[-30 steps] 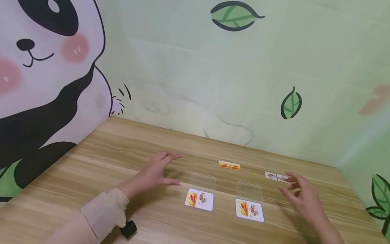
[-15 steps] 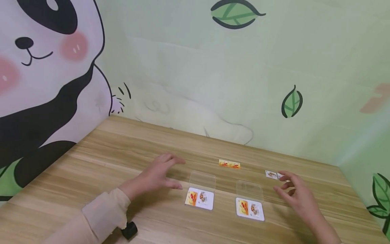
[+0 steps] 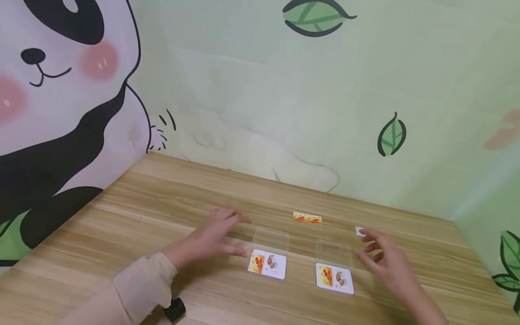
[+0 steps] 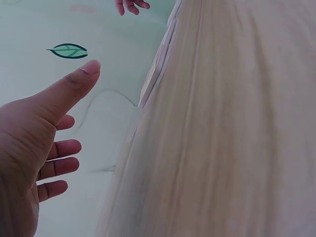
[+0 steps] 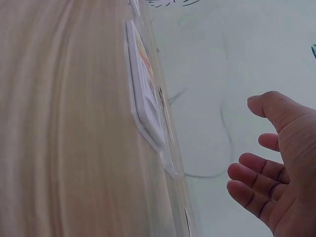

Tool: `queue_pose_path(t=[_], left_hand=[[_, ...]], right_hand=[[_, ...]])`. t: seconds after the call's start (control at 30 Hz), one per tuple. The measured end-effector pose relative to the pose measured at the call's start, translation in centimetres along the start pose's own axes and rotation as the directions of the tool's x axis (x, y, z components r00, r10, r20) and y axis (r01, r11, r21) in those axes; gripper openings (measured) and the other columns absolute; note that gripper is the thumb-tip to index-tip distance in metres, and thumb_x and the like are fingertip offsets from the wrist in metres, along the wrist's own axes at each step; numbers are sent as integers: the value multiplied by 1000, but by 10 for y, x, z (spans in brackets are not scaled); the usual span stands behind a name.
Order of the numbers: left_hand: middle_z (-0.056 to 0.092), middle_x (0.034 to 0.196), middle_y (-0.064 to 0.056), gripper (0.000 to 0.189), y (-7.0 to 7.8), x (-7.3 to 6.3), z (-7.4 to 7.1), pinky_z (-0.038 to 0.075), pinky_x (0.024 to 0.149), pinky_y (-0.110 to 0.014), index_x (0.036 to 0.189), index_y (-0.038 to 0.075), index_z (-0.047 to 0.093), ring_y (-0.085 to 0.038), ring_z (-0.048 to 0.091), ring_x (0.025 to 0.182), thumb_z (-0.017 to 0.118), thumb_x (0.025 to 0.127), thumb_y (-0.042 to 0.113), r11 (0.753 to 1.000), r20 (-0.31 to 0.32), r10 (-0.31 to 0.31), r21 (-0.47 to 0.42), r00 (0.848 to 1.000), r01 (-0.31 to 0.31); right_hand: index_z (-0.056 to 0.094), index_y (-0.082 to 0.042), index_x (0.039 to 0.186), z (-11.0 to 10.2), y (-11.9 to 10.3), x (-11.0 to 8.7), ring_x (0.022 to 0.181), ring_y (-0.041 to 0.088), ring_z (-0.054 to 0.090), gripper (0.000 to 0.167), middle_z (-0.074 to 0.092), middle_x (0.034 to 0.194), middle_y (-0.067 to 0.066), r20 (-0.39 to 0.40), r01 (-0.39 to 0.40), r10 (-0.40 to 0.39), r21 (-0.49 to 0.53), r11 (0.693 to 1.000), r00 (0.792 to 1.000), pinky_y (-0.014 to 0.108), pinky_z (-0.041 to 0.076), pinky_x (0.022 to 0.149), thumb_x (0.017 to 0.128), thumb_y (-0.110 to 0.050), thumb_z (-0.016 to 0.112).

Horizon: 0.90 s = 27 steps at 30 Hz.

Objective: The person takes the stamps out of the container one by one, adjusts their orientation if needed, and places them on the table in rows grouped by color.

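Note:
In the head view two white cards lie flat on the table: a left card (image 3: 267, 264) and a right card (image 3: 335, 279), each with an orange picture and a food picture. Behind them lie transparent plastic flaps, a left flap (image 3: 271, 240) and a right flap (image 3: 334, 253). My left hand (image 3: 209, 234) hovers left of the left card, thumb near its edge, fingers loosely bent, holding nothing. My right hand (image 3: 387, 262), also holding nothing, is right of the right card. It partly hides a small white picture piece (image 3: 359, 231). The left wrist view shows the left thumb (image 4: 74, 89) spread from the fingers.
An orange picture strip (image 3: 307, 218) lies farther back on the wooden table (image 3: 183, 189). A black object (image 3: 175, 309) sits at the left sleeve's wrist. Behind the table rises a pale green wall (image 3: 243, 90) painted with a panda and leaves.
My right hand has drifted left, closer to the right card, and covers more of the white picture pieces. My left hand has shifted slightly right. The cards have stayed in place.

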State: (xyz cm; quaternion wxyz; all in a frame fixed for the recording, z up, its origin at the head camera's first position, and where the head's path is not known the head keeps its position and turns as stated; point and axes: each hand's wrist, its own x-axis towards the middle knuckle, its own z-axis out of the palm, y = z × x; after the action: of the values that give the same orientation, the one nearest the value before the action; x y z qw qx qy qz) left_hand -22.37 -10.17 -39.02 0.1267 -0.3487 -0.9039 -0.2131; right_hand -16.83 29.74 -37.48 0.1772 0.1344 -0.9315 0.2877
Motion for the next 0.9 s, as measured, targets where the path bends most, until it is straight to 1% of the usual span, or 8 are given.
queue_pose_path(t=[0.17, 0.3, 0.5, 0.63, 0.7, 0.8, 0.9], left_hand=[[61, 116, -2, 72, 2, 1, 1, 41, 102, -46, 123, 15, 59, -23, 53, 114, 81, 65, 52, 999, 12, 34, -4, 999, -34], [61, 115, -1, 71, 4, 1, 2, 40, 103, -46, 121, 15, 60, -22, 54, 113, 81, 65, 52, 999, 22, 39, -8, 999, -39], [60, 112, 0, 71, 4, 0, 3, 44, 99, -42, 120, 15, 60, -19, 54, 109, 80, 65, 55, 999, 29, 47, 3, 998, -47], [60, 112, 0, 73, 5, -1, 3, 45, 98, -42, 120, 15, 60, -19, 54, 109, 79, 64, 57, 998, 37, 54, 19, 998, -55], [60, 113, 0, 74, 6, -1, 3, 45, 98, -41, 121, 15, 60, -19, 54, 109, 79, 63, 58, 999, 53, 47, 19, 997, -48], [60, 113, 0, 75, 8, -1, 4, 47, 95, -39, 122, 15, 60, -18, 54, 108, 79, 63, 58, 1000, 88, 29, 7, 996, -30], [59, 113, 1, 74, 10, -1, 6, 48, 93, -37, 121, 16, 60, -17, 54, 107, 79, 63, 57, 1000, 114, 24, 8, 993, -25]], right_hand=[[56, -4, 124, 3, -9, -1, 86, 1, 54, 46, 63, 106, 12, 14, 21, -21, 12, 1000, 1000, 22, 51, 64, 82, -9, 74], [56, -2, 122, 7, -14, -2, 85, 0, 55, 46, 64, 104, 12, 22, 47, -47, 28, 999, 999, 22, 52, 64, 81, -8, 75], [58, -1, 119, 11, -21, -1, 83, -3, 56, 39, 65, 102, 12, 56, 49, -56, 110, 993, 997, 21, 52, 64, 83, -10, 72], [58, 0, 120, 13, -27, -1, 83, -6, 55, 39, 65, 102, 12, 77, 56, -67, 144, 988, 995, 20, 52, 65, 85, -11, 71], [58, 0, 120, 15, -29, -2, 83, -6, 55, 39, 66, 102, 12, 82, 56, -70, 156, 986, 994, 21, 52, 65, 85, -10, 71], [59, 1, 119, 17, -32, -3, 83, -5, 55, 38, 66, 100, 12, 89, 61, -78, 175, 983, 993, 21, 52, 64, 85, -9, 71], [59, 0, 118, 18, -35, -2, 83, -5, 56, 36, 66, 100, 12, 99, 66, -86, 193, 979, 991, 21, 52, 64, 85, -9, 70]])
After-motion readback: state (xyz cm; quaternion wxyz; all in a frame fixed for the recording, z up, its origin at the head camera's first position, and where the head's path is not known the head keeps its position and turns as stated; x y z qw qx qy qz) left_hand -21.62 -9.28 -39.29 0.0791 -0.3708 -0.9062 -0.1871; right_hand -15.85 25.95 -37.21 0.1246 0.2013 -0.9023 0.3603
